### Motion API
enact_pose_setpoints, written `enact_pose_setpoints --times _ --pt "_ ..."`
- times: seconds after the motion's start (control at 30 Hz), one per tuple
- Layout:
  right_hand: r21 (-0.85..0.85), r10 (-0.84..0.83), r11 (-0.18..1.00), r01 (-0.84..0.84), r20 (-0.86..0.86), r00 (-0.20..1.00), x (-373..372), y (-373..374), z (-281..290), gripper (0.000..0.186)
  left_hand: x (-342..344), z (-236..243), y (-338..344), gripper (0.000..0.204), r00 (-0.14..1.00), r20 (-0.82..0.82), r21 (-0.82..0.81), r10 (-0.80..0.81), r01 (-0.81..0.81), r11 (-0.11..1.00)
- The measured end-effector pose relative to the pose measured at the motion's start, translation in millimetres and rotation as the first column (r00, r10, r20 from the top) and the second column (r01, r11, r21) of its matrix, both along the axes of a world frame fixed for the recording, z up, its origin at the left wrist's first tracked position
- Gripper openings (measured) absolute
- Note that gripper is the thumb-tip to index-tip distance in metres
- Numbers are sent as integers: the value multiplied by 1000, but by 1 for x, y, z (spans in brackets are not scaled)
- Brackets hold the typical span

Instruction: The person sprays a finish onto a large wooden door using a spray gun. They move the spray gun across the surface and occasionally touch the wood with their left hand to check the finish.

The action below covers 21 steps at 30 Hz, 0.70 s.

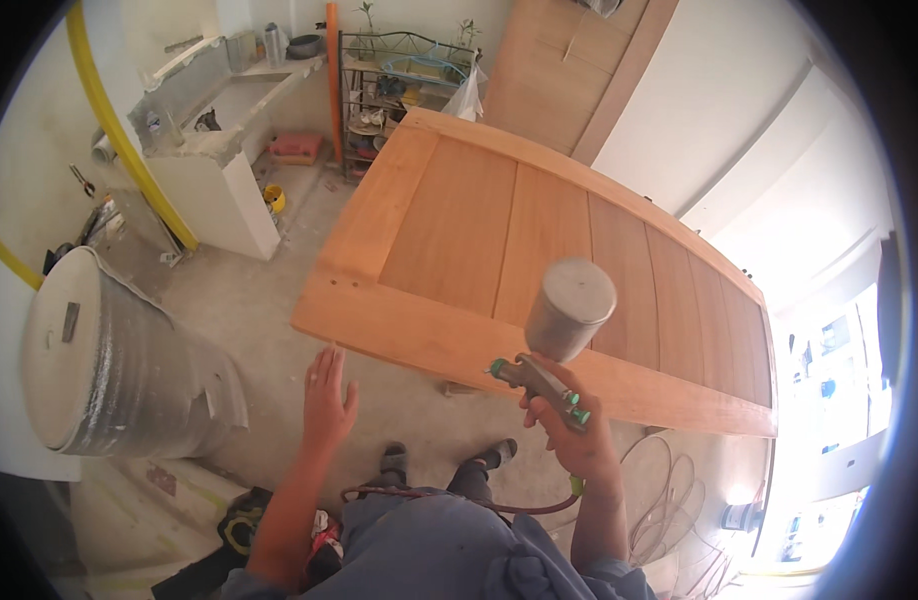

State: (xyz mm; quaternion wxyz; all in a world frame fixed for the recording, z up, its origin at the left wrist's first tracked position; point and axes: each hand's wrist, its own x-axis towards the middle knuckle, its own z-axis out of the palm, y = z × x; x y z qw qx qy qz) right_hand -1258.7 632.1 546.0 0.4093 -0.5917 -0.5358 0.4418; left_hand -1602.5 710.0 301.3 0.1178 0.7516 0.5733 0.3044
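A paint spray gun [539,382] is gripped in my right hand [582,430], its metal cup [573,300] on top and green fittings at its ends. The gun's nozzle points left, over the near edge of a wooden door [457,225]. That door lies flat at about waist height, with grooved panels inside a paler frame. My left hand [329,398] is empty, fingers stretched out, just off the door's near left corner. A reddish hose [539,508] runs from below the gun across my front.
To the left stands a big wrapped roll [144,365]. Behind it are a low wall [219,200] and a yellow post [129,130]. A metal rack [364,120] with plants stands beyond the door. Coiled hose [669,490] lies on the floor at right, near a can [742,516].
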Motion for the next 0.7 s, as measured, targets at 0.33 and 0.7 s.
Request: enact_pose_setpoints --times 0.33,0.7 --pt "42 273 958 -283 154 949 -23 -3 -13 50 40 -6 100 76 933 -335 -77 133 -168 983" --pt "-35 174 985 -171 132 976 -19 2 -34 52 98 3 48 77 907 -344 -62 -245 238 969"
